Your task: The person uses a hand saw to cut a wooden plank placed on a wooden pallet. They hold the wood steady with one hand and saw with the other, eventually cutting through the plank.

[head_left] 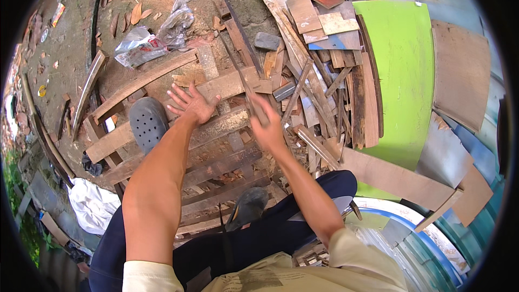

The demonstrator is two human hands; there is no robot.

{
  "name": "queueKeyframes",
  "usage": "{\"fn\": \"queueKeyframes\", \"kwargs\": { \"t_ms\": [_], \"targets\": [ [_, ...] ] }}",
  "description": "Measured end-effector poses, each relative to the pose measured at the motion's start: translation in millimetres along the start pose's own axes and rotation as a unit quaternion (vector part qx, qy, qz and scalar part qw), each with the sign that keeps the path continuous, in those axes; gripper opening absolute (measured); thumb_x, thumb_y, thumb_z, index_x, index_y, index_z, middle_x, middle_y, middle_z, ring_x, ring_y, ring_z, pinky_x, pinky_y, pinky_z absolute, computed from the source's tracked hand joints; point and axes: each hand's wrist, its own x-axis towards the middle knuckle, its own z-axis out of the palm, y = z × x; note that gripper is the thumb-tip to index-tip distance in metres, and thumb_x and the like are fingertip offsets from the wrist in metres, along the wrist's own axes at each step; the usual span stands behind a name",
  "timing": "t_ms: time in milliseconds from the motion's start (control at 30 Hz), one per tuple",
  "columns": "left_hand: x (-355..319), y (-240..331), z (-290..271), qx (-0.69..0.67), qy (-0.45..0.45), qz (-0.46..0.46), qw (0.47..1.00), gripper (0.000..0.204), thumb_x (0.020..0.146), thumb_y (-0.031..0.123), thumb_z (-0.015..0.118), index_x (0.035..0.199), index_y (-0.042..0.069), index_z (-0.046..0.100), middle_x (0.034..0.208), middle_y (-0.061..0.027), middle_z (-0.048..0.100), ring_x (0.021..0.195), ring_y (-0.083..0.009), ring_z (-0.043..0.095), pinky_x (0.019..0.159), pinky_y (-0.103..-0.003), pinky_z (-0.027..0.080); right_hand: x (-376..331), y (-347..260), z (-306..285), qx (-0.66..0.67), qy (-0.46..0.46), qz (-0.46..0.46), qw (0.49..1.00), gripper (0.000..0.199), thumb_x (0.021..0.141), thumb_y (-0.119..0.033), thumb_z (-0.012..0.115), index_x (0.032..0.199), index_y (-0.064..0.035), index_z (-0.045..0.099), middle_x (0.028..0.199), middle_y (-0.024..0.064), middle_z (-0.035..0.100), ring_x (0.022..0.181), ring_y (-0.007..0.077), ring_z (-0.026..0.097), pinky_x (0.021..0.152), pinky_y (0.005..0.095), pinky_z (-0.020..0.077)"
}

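My left hand lies with its fingers spread, pressing on a light wooden board set across a slatted pallet. Just right of it, my right hand is closed round the handle of a long, thin-bladed tool, which looks like a handsaw. Its blade is seen nearly edge-on and slants up and left across the board near the board's right end. Motion smears the right hand and handle a little, and the teeth cannot be made out.
My clog stands on the pallet's left side. Scrap wood is heaped to the right, beside a lime-green panel. A grey block and crumpled plastic bags lie beyond. White cloth is at lower left.
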Motion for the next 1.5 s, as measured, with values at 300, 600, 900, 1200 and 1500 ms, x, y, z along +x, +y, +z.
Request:
{"fn": "queueKeyframes", "kwargs": {
  "t_ms": [300,600,900,1200,1500],
  "targets": [
    [5.8,-11.7,-4.2,0.002,0.020,-0.024,1.000,0.121,0.084,0.083,0.055,0.164,0.017,-0.007,0.161,-0.0321,-0.033,0.147,-0.0511,-0.035,0.113,-0.076,-0.011,-120.3,-43.6,-43.4,-0.002,-0.019,0.045,0.999,0.057,0.085,0.002,0.056,0.141,-0.0061,0.060,0.132,0.0170,0.068,0.123,0.0257,0.065,0.103,0.0324,0.0468],
    [6.7,-3.0,-9.3,0.027,0.014,-0.003,1.000,0.121,0.084,0.084,0.053,0.164,0.015,-0.005,0.162,-0.0346,-0.029,0.148,-0.0537,-0.031,0.113,-0.077,-0.009,-2.9,20.6,-7.0,0.018,-0.028,0.095,0.995,0.053,0.087,-0.005,0.057,0.139,-0.0102,0.062,0.133,0.0170,0.068,0.123,0.0254,0.064,0.105,0.0369,0.0477],
    [13.4,-12.0,0.5,0.031,0.072,-0.013,0.997,0.125,0.079,0.088,0.057,0.165,0.020,-0.003,0.165,-0.0309,-0.024,0.150,-0.0512,-0.028,0.116,-0.075,-0.006,-74.2,-27.6,-89.5,0.007,0.024,0.041,0.999,0.061,0.084,-0.008,0.059,0.145,-0.0094,0.056,0.140,0.0177,0.064,0.133,0.0301,0.059,0.112,0.0382,0.0434],
    [24.1,-22.9,13.7,0.019,0.216,0.001,0.976,0.119,0.080,0.082,0.060,0.165,0.016,0.009,0.170,-0.0266,-0.008,0.155,-0.0481,-0.016,0.118,-0.072,-0.007,-95.8,-45.7,-108.0,-0.058,0.047,0.071,0.995,0.069,0.086,-0.015,0.066,0.151,-0.0081,0.046,0.083,0.0246,0.069,0.067,0.0419,0.067,0.070,0.0479,0.0535],
    [0.5,65.1,19.0,0.086,0.321,0.226,0.916,0.086,0.086,0.066,0.062,0.152,0.013,0.047,0.154,-0.0216,0.046,0.149,-0.0353,0.035,0.121,-0.057,0.020,-137.3,-63.4,-146.1,-0.090,0.072,0.037,0.993,0.068,0.086,-0.015,0.070,0.149,-0.0036,0.046,0.060,0.0201,0.062,0.061,0.0420,0.065,0.065,0.0494,0.0519]
  ]
}}
